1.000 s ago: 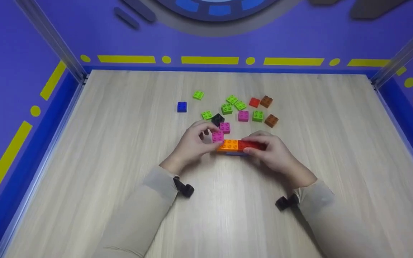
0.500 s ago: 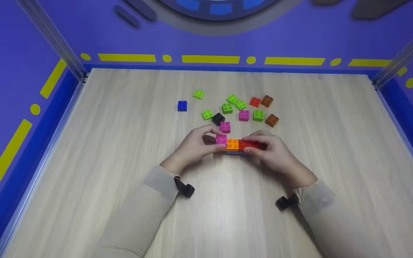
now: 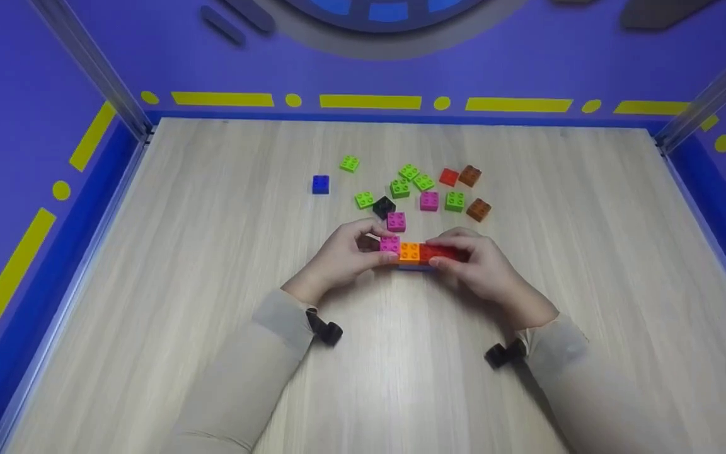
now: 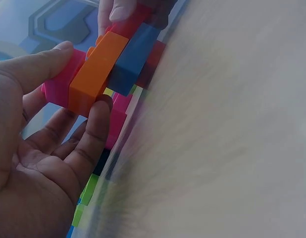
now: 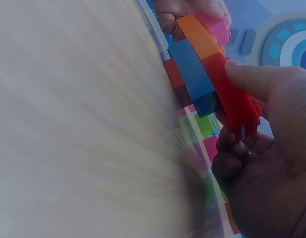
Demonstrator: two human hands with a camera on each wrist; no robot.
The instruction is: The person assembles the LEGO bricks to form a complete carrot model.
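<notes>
My left hand [image 3: 347,252] pinches a small pink toy brick [image 3: 390,243] between thumb and index finger. The pink brick sits on the left end of a longer orange brick [image 3: 409,251], with other left fingers under that end in the left wrist view. My right hand [image 3: 483,261] grips a long red brick [image 5: 232,96] that lies end to end with the orange one. Beneath their join is a blue brick [image 5: 192,69], and below it a lower red brick [image 4: 151,64] shows. Right fingers cover part of the red brick from above.
Just beyond the hands lie loose bricks: a pink brick [image 3: 396,221], a black one [image 3: 384,207], several green ones [image 3: 400,188], brown ones [image 3: 479,209], a small red one [image 3: 449,176] and a blue one [image 3: 321,184]. Purple-blue walls [image 3: 363,75] enclose the wooden table [image 3: 212,252].
My left hand has brought the pink brick slightly right and towards me, down onto the orange brick's left end. The right hand keeps its grip in the same place.
</notes>
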